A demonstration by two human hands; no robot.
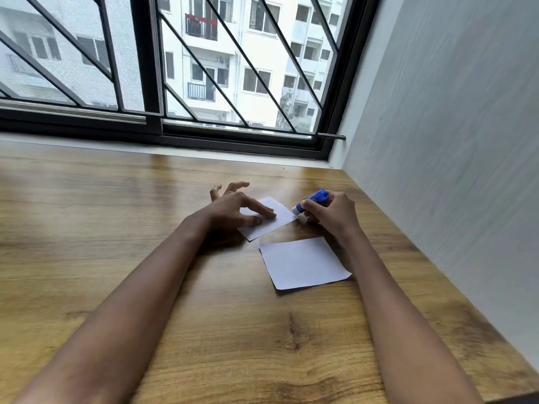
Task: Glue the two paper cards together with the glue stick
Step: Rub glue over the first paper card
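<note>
Cards: we count two white paper ones on the wooden table (116,258). Far card (280,215) lies toward the window (233,68), pinned by two fingertips of the left hand (236,207), other fingers spread and lifted. Near card (304,262) lies just beside it, untouched. One blue glue stick (310,201), clamped in the right hand (329,214), its tip at the far card's right corner.

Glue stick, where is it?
The glue stick is in the right hand, its tip at the right corner of the far card, near the wall.
</note>
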